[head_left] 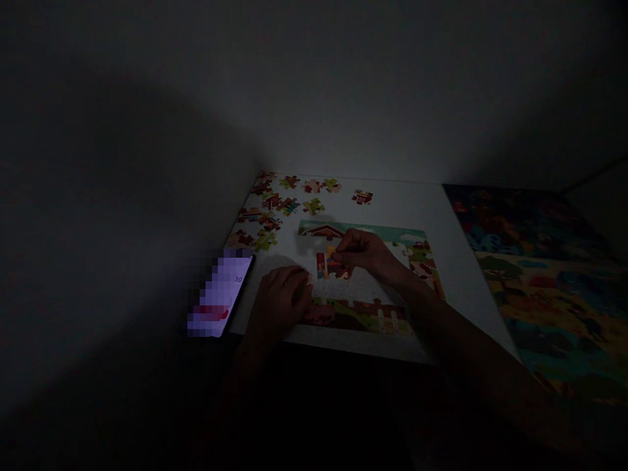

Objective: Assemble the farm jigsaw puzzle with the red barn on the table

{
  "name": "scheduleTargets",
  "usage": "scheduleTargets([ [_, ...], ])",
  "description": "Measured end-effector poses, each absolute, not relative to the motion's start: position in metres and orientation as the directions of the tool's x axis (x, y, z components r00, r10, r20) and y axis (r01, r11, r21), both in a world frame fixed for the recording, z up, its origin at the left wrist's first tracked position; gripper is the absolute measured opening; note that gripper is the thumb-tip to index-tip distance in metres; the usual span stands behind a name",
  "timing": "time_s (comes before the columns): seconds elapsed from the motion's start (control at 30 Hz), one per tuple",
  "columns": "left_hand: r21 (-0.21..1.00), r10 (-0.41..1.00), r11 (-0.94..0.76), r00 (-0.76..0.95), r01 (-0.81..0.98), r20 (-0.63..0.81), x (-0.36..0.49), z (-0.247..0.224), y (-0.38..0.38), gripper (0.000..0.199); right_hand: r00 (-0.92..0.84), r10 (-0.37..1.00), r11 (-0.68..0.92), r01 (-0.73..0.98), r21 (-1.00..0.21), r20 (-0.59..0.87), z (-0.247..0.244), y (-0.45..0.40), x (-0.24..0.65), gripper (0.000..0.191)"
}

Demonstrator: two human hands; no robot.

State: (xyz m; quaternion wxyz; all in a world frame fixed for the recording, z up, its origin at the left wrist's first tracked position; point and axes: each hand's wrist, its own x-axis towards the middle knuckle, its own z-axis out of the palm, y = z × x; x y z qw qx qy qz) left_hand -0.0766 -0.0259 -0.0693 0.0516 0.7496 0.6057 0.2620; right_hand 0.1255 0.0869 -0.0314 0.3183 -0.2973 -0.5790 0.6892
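Note:
The scene is very dim. A partly assembled jigsaw puzzle (pixel 338 317) lies on a white table, with strips joined along its top, right and bottom sides. My right hand (pixel 363 252) is over its middle, thumb and finger pinched on a puzzle piece (pixel 337 261) in red and orange tones. Just left of that is a red piece with a light figure (pixel 321 265). My left hand (pixel 283 294) rests at the puzzle's lower left, fingers curled and brought together; whatever they hold, if anything, is hidden.
Several loose puzzle pieces (pixel 267 222) are spread over the table's back left, one piece (pixel 362 197) farther right. A lit phone (pixel 216 294), partly pixelated, is at the left edge. Colourful picture sheets (pixel 554 281) cover the right side. A pale wall (pixel 353 91) rises behind.

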Motion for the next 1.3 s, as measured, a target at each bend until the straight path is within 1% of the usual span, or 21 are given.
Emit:
scheduleTargets([
  [0.2, 0.346, 0.92, -0.29, 0.161, 0.892, 0.357, -0.079, -0.071, -0.028, 0.025, -0.61, 0.791, -0.116, -0.081, -0.99, -0.043, -0.034, 0.084, 0.125, 0.034],
  [0.43, 0.359, 0.94, -0.252, 0.14, 0.899, 0.311, -0.078, -0.07, -0.028, 0.025, -0.614, 0.787, -0.134, -0.084, -0.987, -0.055, -0.035, 0.086, 0.124, 0.031],
  [0.57, 0.361, 0.931, -0.269, 0.146, 0.893, 0.334, -0.077, -0.069, -0.028, 0.025, -0.614, 0.785, -0.146, -0.063, -0.987, -0.077, -0.035, 0.088, 0.124, 0.034],
  [0.7, 0.338, 0.914, -0.306, 0.176, 0.89, 0.365, -0.077, -0.068, -0.027, 0.025, -0.629, 0.772, -0.155, -0.042, -0.987, -0.094, -0.038, 0.09, 0.125, 0.035],
  [0.9, 0.34, 0.914, -0.307, 0.175, 0.889, 0.367, -0.077, -0.067, -0.028, 0.024, -0.661, 0.743, -0.156, -0.015, -0.988, -0.107, -0.04, 0.091, 0.126, 0.035],
  [1.03, 0.344, 0.896, -0.328, 0.174, 0.88, 0.409, -0.077, -0.068, -0.029, 0.022, -0.646, 0.756, -0.132, 0.009, -0.991, -0.106, -0.04, 0.093, 0.126, 0.032],
  [1.2, 0.363, 0.855, -0.376, 0.169, 0.853, 0.491, -0.081, -0.069, -0.036, 0.023, -0.629, 0.769, -0.104, 0.053, -0.993, -0.114, -0.049, 0.099, 0.128, 0.034],
  [1.3, 0.358, 0.836, -0.37, 0.139, 0.857, 0.531, -0.084, -0.071, -0.046, 0.023, -0.606, 0.787, -0.105, 0.051, -0.993, -0.114, -0.059, 0.106, 0.13, 0.035],
])
